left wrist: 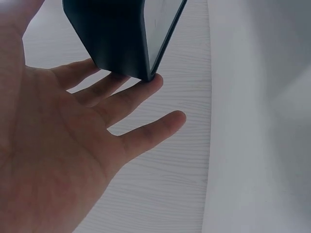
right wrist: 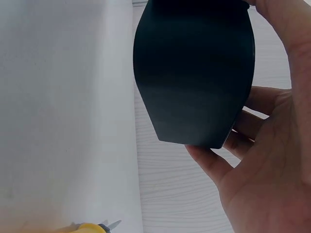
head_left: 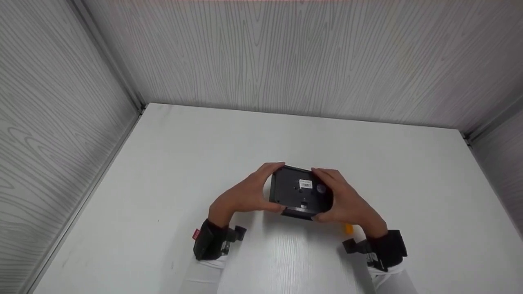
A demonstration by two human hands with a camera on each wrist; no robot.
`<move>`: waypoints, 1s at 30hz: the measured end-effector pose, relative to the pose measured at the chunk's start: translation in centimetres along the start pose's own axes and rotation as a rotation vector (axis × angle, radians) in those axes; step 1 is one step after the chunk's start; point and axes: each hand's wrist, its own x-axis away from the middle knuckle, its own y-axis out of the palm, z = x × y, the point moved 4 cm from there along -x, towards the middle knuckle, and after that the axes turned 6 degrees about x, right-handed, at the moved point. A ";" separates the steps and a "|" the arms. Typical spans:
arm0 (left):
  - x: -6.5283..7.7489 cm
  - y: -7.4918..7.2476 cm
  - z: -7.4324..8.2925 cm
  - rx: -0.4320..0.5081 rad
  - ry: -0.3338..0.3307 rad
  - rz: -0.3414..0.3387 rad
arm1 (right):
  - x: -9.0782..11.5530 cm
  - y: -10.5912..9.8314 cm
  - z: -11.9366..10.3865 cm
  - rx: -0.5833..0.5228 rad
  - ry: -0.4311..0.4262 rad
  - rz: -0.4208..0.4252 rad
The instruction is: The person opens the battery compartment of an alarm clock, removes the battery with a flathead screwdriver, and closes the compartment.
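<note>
A black plastic device (head_left: 288, 192), box-like with tapered sides, is held up over the table with a white barcode label and a small slot facing the head camera. My left hand (head_left: 249, 194) grips its left end, thumb on the near edge and fingers on the far edge. At the other end, my right hand (head_left: 347, 200) holds it the same way. The left wrist view shows the device's dark side (left wrist: 109, 36) and a pale, glossy face; the little finger stands free. In the right wrist view its smooth, dark end (right wrist: 194, 77) rests against the fingers.
A yellow-orange tool (head_left: 348, 228), partly hidden, lies beneath my right wrist; its pointed metal tip shows in the right wrist view. The white table (head_left: 196, 134) is bordered by wood-grain panels (head_left: 261, 57) at the back and both sides.
</note>
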 end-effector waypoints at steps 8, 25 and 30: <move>-0.2 0.2 -0.9 -0.049 -0.054 -0.028 | -0.2 0.6 0.3 0.053 -0.009 -0.017; -0.5 1.1 -2.4 -0.090 -0.113 -0.081 | -0.4 1.9 1.0 0.102 0.034 -0.097; -0.6 1.4 -2.6 -0.075 -0.133 -0.088 | -0.4 2.2 1.2 0.101 0.054 -0.112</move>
